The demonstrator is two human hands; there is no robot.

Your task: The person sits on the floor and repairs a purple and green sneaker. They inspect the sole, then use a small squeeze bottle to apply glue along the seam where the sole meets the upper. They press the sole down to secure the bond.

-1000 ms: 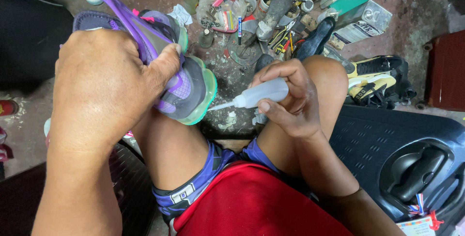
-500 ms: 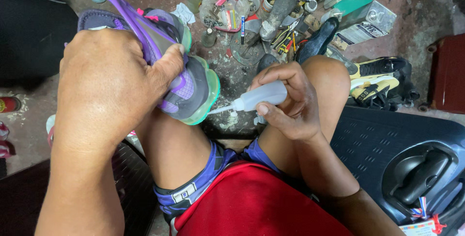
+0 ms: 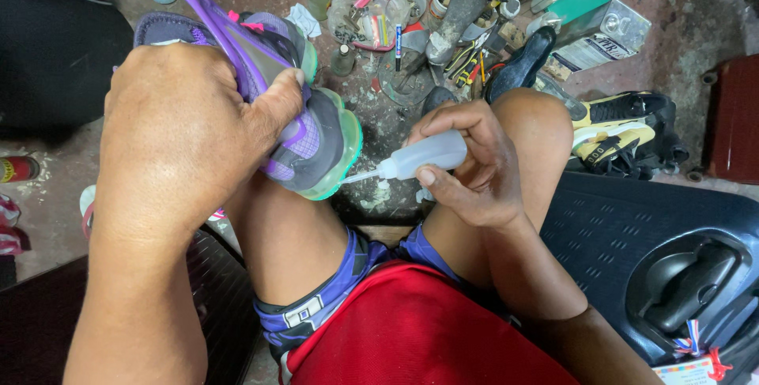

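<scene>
My left hand (image 3: 186, 136) grips a purple and grey sneaker (image 3: 308, 128) with a mint green sole, holding it over my left knee with the toe pointing right. My right hand (image 3: 474, 167) holds a small white squeeze bottle (image 3: 423, 156) with a thin nozzle. The nozzle tip touches the green sole edge at the toe. A purple strap (image 3: 209, 13) of the shoe runs up past my left hand.
Several tools, small bottles and cans (image 3: 411, 13) litter the stained floor ahead. A black shoe (image 3: 522, 65) and a yellow and black sneaker (image 3: 621, 132) lie to the right. A black plastic tray (image 3: 648, 251) sits at my right, a dark red box (image 3: 735, 120) beyond it.
The sneaker and my left hand have shifted slightly; the bottle's nozzle stays against the toe's sole edge.
</scene>
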